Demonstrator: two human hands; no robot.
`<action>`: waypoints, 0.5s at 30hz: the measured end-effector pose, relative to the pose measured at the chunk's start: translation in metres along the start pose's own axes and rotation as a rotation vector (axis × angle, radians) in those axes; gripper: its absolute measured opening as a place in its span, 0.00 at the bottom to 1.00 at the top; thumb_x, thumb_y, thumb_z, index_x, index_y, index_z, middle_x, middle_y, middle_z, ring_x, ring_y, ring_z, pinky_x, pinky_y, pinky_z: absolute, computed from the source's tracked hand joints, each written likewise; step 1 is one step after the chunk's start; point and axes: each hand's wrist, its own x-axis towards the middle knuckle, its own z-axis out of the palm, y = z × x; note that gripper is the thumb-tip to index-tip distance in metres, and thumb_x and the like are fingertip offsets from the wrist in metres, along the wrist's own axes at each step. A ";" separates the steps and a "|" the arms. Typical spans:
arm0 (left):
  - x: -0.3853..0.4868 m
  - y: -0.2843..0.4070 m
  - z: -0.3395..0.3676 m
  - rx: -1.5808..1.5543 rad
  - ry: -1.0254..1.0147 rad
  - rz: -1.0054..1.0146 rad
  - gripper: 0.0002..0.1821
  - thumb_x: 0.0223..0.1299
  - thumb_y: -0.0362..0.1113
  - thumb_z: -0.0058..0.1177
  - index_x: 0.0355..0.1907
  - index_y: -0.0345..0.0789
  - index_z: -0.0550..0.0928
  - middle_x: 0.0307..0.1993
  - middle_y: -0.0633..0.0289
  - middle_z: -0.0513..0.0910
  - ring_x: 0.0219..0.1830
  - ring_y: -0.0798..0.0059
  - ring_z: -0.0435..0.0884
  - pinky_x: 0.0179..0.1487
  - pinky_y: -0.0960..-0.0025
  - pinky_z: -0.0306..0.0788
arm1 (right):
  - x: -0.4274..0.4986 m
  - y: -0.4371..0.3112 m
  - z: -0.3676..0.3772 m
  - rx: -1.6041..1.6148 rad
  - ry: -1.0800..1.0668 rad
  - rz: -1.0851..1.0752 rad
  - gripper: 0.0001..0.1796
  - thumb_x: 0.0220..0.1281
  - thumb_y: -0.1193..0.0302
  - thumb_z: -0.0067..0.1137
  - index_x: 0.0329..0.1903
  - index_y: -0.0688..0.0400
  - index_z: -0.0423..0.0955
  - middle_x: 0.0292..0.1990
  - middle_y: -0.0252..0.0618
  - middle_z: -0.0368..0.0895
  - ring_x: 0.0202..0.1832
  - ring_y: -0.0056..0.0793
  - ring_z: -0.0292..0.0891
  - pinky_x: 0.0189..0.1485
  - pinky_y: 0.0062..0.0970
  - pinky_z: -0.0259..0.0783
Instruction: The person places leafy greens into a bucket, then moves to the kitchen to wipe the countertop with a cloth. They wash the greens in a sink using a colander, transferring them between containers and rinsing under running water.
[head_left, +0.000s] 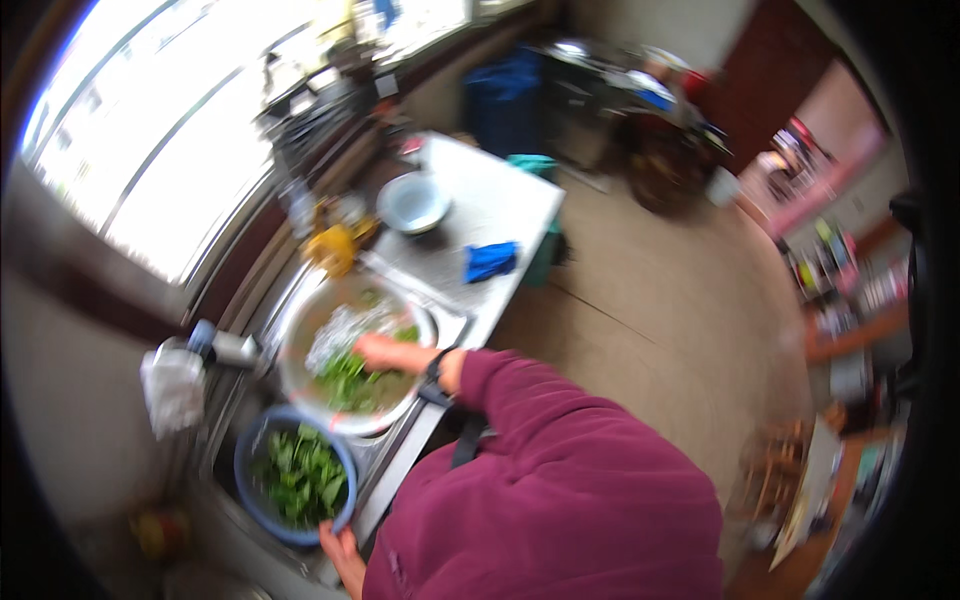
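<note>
My right hand (379, 351), with a dark band on the wrist, reaches into a large white basin (298, 397). Its fingertips are lost among wet leafy greens (352, 384) in the water, so its grip is hidden. Beside those fingers lies a bright, glittering patch (336, 337), too blurred to tell whether it is foam or splashing water. At the near edge of a smaller blue basin (247, 510), my left hand (341, 551) has its fingers on the rim. That basin is heaped with green leaves (304, 476) and stands in the sink.
A pale bowl (414, 202) and a blue cloth or bag (491, 261) rest on the white-edged counter (525, 199). Yellow items (330, 249) stand by the window ledge. A white bag (174, 386) hangs near the sink. Chairs (772, 469) are farther off.
</note>
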 end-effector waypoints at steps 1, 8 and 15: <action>-0.006 -0.012 -0.007 -0.052 -0.052 0.044 0.14 0.52 0.27 0.43 0.43 0.25 0.72 0.44 0.49 0.76 0.48 0.56 0.75 0.55 0.50 0.71 | -0.008 -0.004 -0.011 -0.137 0.035 -0.094 0.18 0.35 0.71 0.61 0.37 0.57 0.79 0.35 0.50 0.81 0.39 0.46 0.77 0.43 0.40 0.73; -0.002 -0.071 0.045 -0.190 0.040 -0.089 0.08 0.50 0.24 0.45 0.35 0.31 0.71 0.33 0.57 0.73 0.36 0.62 0.76 0.44 0.54 0.76 | -0.058 -0.029 -0.139 -0.218 0.085 -0.042 0.22 0.42 0.75 0.58 0.47 0.58 0.78 0.41 0.50 0.80 0.45 0.42 0.78 0.49 0.31 0.72; -0.008 -0.075 0.094 -0.123 0.003 -0.069 0.07 0.52 0.25 0.44 0.35 0.29 0.68 0.33 0.55 0.73 0.34 0.62 0.77 0.40 0.55 0.78 | -0.059 -0.137 -0.186 -0.316 -0.047 -0.236 0.21 0.44 0.75 0.61 0.46 0.61 0.76 0.39 0.48 0.81 0.43 0.38 0.79 0.48 0.30 0.72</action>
